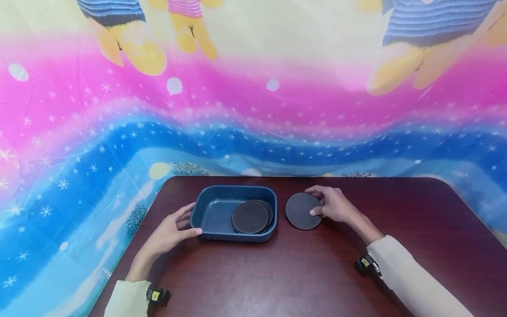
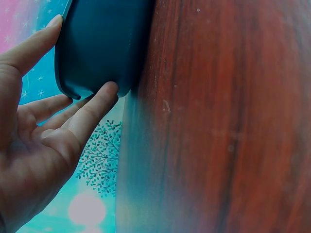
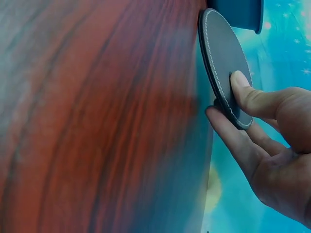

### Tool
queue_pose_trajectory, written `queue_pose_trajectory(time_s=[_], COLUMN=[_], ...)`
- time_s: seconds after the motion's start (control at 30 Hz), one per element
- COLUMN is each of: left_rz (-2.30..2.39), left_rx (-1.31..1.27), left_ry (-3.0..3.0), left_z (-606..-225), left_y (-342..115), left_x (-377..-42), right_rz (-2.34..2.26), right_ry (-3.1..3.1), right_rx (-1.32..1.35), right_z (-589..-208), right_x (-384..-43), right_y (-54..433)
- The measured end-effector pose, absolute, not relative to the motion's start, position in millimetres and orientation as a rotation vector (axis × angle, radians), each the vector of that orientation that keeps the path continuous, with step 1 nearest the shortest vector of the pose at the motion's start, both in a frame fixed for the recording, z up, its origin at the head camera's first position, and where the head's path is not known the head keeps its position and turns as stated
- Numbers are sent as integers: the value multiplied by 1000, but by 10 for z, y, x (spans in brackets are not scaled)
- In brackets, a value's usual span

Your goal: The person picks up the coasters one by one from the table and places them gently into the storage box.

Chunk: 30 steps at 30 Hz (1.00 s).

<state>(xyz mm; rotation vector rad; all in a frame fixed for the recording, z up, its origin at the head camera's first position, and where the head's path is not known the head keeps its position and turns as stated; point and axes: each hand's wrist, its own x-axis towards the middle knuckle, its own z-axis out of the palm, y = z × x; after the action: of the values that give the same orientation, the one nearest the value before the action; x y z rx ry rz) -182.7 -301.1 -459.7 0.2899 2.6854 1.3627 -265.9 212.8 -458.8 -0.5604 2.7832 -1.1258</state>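
Observation:
A dark blue rectangular box (image 1: 210, 211) stands on the table, its top uncovered. Inside, toward its right end, a round dark coaster (image 1: 250, 217) lies over at least one other. My left hand (image 1: 170, 231) holds the box at its left end, with the thumb at the front corner and fingers against the side. To the right of the box, my right hand (image 1: 334, 204) pinches another coaster (image 1: 303, 211) by its right edge. In the right wrist view this coaster (image 3: 226, 58) shows pale stitching round its rim; the thumb presses its face and fingers lie behind.
Both hands work above a reddish-brown wooden table (image 1: 253, 273) with rounded far corners. Right behind its far edge hangs a colourful printed cloth (image 1: 253, 110). Small black devices are strapped at the left cuff (image 1: 157, 296) and the right cuff (image 1: 366, 264).

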Motion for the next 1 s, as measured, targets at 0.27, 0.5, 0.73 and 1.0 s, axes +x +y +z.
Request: queue_pose_trajectory(time_s=[0.27,0.5,0.73,1.0], left_rz=[1369,1369,1379,1383], left_rx=[293,289,291,299], left_ry=[2679,2680,2673,2669], left_z=[-4595,-4602,-4599,-4596], left_y=[-3014,-3019,-3016,-3022], left_x=[-1833,-1830,-1827,-1822], right_rz=[-1351,-1542,-1652,-1734], right_ry=[2628,2444,2332,2283], right_rx=[-526,-420,-307,-198], right_z=[-4554,-4578,-4567,-4600], right_x=[-2568,-2498,-2422,-2353], right_y=[2198,2256,2288,2355])
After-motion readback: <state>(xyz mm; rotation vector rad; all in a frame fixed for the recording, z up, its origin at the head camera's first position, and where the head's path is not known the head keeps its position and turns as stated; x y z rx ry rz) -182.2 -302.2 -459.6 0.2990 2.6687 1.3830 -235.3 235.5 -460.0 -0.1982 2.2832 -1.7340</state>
